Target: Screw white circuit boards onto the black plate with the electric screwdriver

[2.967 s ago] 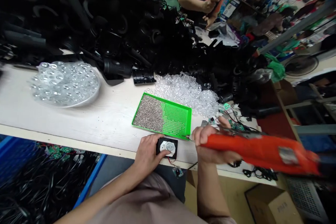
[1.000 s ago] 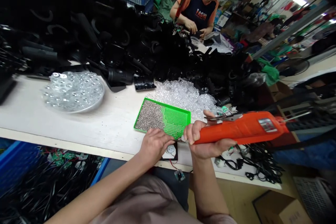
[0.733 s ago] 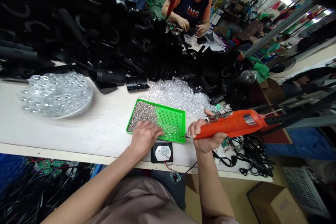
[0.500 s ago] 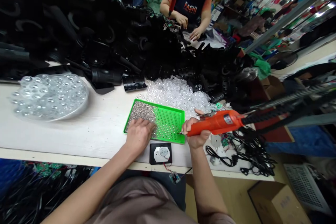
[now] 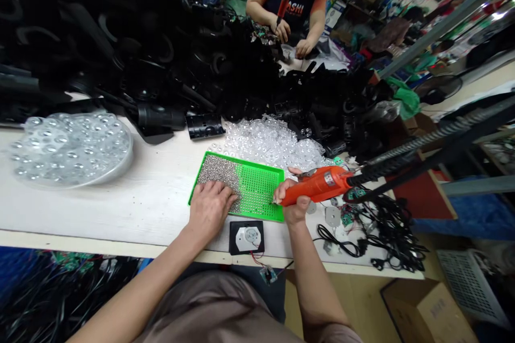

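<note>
My right hand (image 5: 290, 201) is wrapped round an orange electric screwdriver (image 5: 317, 185). Its tip points left and down at the right end of a green perforated tray (image 5: 261, 179). Small metal screws (image 5: 219, 169) lie heaped over the tray's left part, and several sit in rows of holes to the right. My left hand (image 5: 211, 206) lies palm down over the tray's front left edge, fingers stretched onto the screws. In front of the tray is a black square part with a white plate and a round motor (image 5: 246, 237). Wires run from it to a small circuit board (image 5: 267, 274) at the table edge.
A bowl of clear lens pieces (image 5: 72, 150) stands on the left; more clear pieces (image 5: 273, 142) are piled behind the tray. Black plastic housings (image 5: 161, 64) form a large heap at the back. Black cables (image 5: 386, 236) lie right. Another person (image 5: 289, 10) works across the table.
My right hand and the screwdriver have shifted slightly left, the tip still at the tray's right end. My left hand has stayed over the screws. The co-worker's hands and red screwdriver have moved.
</note>
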Demonstrator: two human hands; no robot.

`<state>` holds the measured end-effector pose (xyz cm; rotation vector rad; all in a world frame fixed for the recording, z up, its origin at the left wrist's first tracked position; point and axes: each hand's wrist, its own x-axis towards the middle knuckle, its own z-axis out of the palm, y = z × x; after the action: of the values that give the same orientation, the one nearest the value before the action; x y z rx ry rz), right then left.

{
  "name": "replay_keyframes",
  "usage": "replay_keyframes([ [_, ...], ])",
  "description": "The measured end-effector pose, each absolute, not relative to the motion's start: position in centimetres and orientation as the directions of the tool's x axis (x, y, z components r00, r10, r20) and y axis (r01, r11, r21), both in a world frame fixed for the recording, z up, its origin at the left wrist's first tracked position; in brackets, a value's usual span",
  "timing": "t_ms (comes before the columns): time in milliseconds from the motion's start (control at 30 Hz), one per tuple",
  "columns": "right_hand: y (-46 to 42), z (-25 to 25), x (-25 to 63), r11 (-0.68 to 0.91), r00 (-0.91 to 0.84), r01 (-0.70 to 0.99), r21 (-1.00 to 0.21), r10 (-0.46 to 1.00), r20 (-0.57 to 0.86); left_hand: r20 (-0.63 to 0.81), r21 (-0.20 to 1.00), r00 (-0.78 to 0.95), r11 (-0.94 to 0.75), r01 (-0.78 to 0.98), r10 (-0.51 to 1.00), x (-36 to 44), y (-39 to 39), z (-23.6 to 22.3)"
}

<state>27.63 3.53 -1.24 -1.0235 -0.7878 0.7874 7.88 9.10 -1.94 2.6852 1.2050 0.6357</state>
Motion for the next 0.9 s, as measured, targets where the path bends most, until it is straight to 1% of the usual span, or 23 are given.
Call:
replay_keyframes([
  [100,3.6,-1.4,27.5,0.334,0.463,-0.187,-0.924,0.860,0.217,0.387,0.294,0.574,-0.686,0.665,0.722,7.6,8.7,-1.5],
  [200,3.7,-1.2,27.4,0.352,0.440,-0.185,-0.917,0.864,0.243,0.466,0.378,0.524,-0.696,0.610,0.713,6.9,7.1,-1.0],
  [267,3.5,-0.1,27.4,0.368,0.460,-0.178,-0.913,0.851,0.253,0.509,0.466,0.511,-0.721,0.513,0.693,6.2,5.3,-1.0],
  [333,2.9,1.8,27.3,0.403,0.499,-0.161,-0.901,0.821,0.278,0.551,0.513,0.540,-0.769,0.381,0.636,5.7,3.2,-1.4],
  [367,2.4,2.9,27.0,0.427,0.518,-0.153,-0.891,0.803,0.295,0.578,0.509,0.563,-0.800,0.317,0.590,5.4,2.2,-1.8],
  [433,1.3,5.0,26.3,0.456,0.532,-0.165,-0.875,0.788,0.310,0.629,0.460,0.608,-0.863,0.211,0.484,5.1,0.6,-3.0],
  [533,-0.6,6.3,24.5,0.438,0.494,-0.250,-0.864,0.825,0.275,0.645,0.381,0.656,-0.909,0.168,0.392,5.0,-0.9,-5.2],
  [600,-1.6,5.7,23.3,0.412,0.476,-0.284,-0.866,0.844,0.246,0.622,0.354,0.680,-0.914,0.197,0.387,5.1,-1.3,-6.5],
  [700,-2.2,3.8,22.4,0.398,0.473,-0.286,-0.872,0.850,0.232,0.608,0.332,0.693,-0.917,0.221,0.387,5.2,-1.5,-8.0],
  [900,-2.3,1.7,22.4,0.377,0.430,-0.322,-0.868,0.876,0.221,0.617,0.331,0.677,-0.913,0.240,0.402,5.3,-1.7,-8.4],
])
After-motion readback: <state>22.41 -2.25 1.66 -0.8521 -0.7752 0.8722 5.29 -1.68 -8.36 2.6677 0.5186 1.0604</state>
